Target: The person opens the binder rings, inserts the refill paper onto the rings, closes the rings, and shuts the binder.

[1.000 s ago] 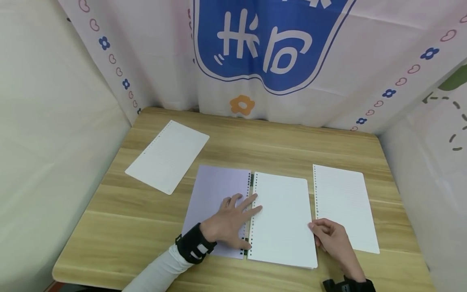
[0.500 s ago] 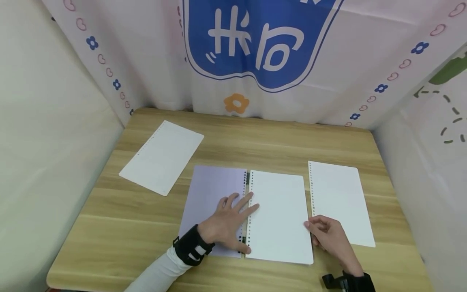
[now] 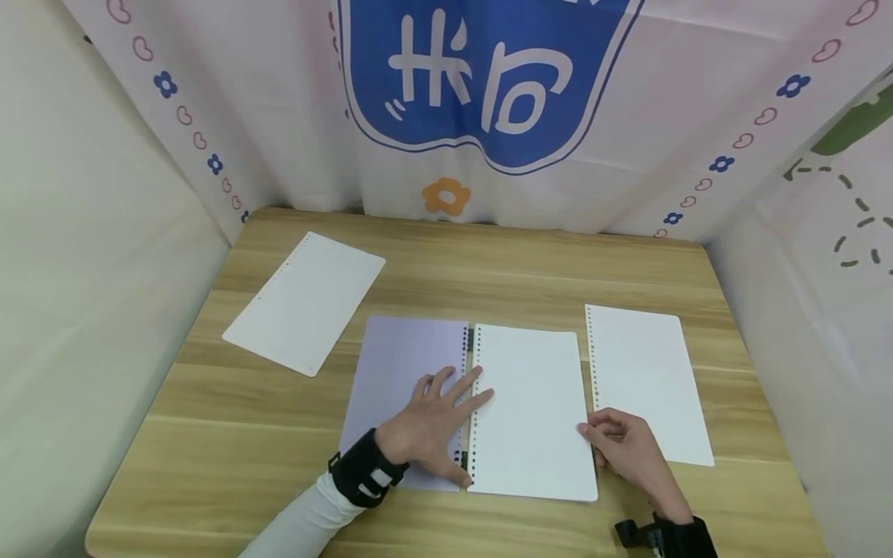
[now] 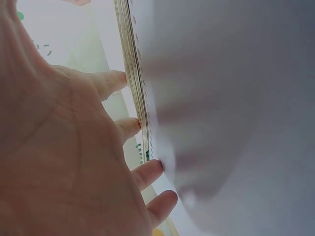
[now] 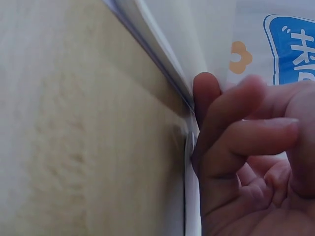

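A loose-leaf notebook lies open on the table, its lilac cover (image 3: 405, 356) to the left and a stack of white hole-punched pages (image 3: 526, 411) to the right. Dark binding parts show in the narrow gap between them. My left hand (image 3: 429, 430) rests spread over this spine, its fingertips on the holed edge of the pages. At the right edge of the stack, my right hand (image 3: 621, 446) pinches the pages between thumb and fingers. The right wrist view shows page edges (image 5: 165, 54) slightly parted beside those fingers; how many sheets are held cannot be told.
One loose hole-punched sheet (image 3: 307, 302) lies at an angle on the back left of the wooden table (image 3: 230, 449). Another loose sheet (image 3: 642, 372) lies right of the notebook, partly behind my right hand. A printed curtain (image 3: 628, 178) hangs along the table's back edge.
The head view has shifted, so the whole scene sits a little further left. Both hands keep nearly the same places on the notebook, and the stack's bottom right corner looks more even.
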Action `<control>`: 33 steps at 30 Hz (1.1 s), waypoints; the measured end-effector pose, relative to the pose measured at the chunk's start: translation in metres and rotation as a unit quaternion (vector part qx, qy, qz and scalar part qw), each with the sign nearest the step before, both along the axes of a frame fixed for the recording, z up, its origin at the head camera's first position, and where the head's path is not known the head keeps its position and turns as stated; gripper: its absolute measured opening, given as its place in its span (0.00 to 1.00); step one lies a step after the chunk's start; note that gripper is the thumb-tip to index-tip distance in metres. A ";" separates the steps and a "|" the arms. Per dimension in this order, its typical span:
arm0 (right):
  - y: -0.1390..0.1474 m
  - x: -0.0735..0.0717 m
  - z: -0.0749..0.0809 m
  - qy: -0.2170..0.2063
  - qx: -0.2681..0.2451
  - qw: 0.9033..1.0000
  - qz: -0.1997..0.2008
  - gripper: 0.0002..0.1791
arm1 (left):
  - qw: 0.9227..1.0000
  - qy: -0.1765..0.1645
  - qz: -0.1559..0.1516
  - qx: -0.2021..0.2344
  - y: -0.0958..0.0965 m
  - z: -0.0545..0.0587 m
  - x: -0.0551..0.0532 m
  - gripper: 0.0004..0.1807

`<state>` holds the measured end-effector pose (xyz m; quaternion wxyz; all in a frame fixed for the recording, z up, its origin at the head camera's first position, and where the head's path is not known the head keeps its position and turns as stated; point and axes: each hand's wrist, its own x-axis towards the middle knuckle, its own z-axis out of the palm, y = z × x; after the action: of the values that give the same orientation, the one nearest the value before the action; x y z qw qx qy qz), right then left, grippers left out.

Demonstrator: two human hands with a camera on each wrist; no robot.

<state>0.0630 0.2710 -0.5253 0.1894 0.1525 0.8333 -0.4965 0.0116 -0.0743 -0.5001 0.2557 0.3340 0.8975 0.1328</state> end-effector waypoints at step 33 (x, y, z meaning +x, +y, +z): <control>0.087 -0.005 0.017 0.029 0.263 0.963 -0.041 0.47 | 0.993 0.101 -0.067 -0.004 0.087 0.017 -0.017 0.41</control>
<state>0.0582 0.3581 -0.5082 0.0976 0.2169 0.9327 -0.2711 -0.0052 0.0122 -0.4832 0.1736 0.4039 0.8949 0.0773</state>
